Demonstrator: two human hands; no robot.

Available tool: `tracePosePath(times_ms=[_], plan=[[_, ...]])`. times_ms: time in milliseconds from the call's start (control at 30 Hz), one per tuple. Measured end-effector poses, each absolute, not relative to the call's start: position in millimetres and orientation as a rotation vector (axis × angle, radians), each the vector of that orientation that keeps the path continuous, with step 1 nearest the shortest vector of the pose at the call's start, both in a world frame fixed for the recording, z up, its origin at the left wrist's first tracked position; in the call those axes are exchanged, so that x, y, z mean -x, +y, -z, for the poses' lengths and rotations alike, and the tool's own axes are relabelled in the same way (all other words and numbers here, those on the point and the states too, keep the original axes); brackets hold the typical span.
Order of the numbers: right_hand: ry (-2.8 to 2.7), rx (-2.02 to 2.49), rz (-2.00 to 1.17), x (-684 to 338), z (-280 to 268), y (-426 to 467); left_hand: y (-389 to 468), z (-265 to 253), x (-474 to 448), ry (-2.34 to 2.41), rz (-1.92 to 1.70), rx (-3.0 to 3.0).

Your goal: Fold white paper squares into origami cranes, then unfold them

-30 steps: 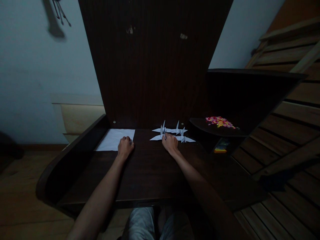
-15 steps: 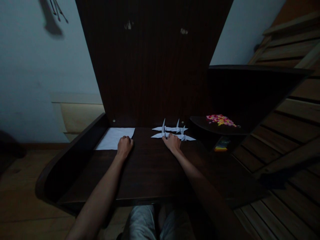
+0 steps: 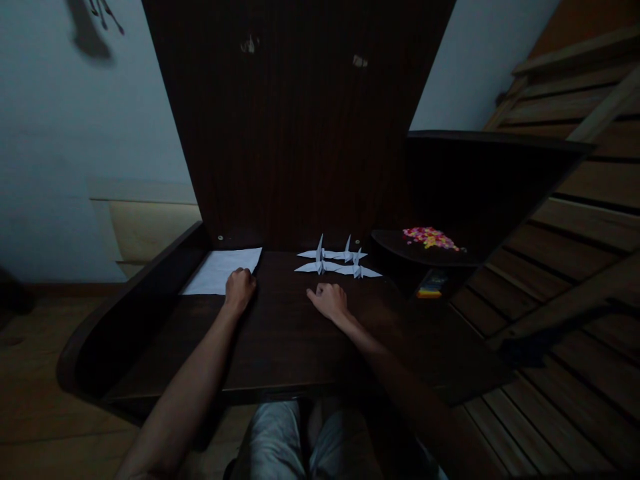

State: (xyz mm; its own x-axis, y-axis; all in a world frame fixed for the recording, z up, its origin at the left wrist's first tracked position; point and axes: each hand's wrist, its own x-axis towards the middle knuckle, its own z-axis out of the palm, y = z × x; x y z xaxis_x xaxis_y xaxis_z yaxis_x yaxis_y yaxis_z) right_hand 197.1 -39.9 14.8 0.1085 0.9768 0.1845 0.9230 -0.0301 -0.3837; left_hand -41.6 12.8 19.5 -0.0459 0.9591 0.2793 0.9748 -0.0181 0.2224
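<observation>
My left hand (image 3: 241,288) is closed over the lower right corner of a sheet of white paper (image 3: 213,270) at the left of the desk. Its fingers are curled down, and the corner beneath them is hidden. My right hand (image 3: 329,300) rests just in front of several folded white paper cranes (image 3: 320,267), apart from them. Its thumb points out to the left, away from loosely bent fingers, and I see nothing in it. The cranes stand close together in two rows against the back panel, wings spread sideways.
A dark wooden desk (image 3: 285,340) has a raised side board (image 3: 135,320) on the left and a tall back panel (image 3: 300,133). Small pink and yellow pieces (image 3: 431,237) lie on a corner shelf (image 3: 395,244) at right. Coloured items (image 3: 430,287) sit beneath it.
My right hand has drawn back from the front cranes toward me and let go of them. The paper's far right corner has risen slightly. The whole view has shifted a little.
</observation>
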Motion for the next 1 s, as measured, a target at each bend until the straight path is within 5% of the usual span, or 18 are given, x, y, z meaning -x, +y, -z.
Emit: tracePosePath(times_ms=[233, 433, 533, 867, 1000], plan=[[-1.849, 1.698, -0.494, -182, -13, -52, 4, -28, 46, -2.209, 0.7, 2.111], [-1.326, 1.117, -1.464, -179, -16, -49, -34, -53, 24, -2.122, 0.773, 2.111], [-1.085, 0.915, -1.711, -175, -16, -52, -68, -52, -3, -2.039, 0.767, 2.248], [-1.033, 1.113, -1.468, -179, 12, -53, -125, -12, -59, -1.686, 1.134, 2.822], [-0.967, 1.056, -1.494, -202, 11, -50, -102, -16, -33, -1.798, 1.409, 2.631]])
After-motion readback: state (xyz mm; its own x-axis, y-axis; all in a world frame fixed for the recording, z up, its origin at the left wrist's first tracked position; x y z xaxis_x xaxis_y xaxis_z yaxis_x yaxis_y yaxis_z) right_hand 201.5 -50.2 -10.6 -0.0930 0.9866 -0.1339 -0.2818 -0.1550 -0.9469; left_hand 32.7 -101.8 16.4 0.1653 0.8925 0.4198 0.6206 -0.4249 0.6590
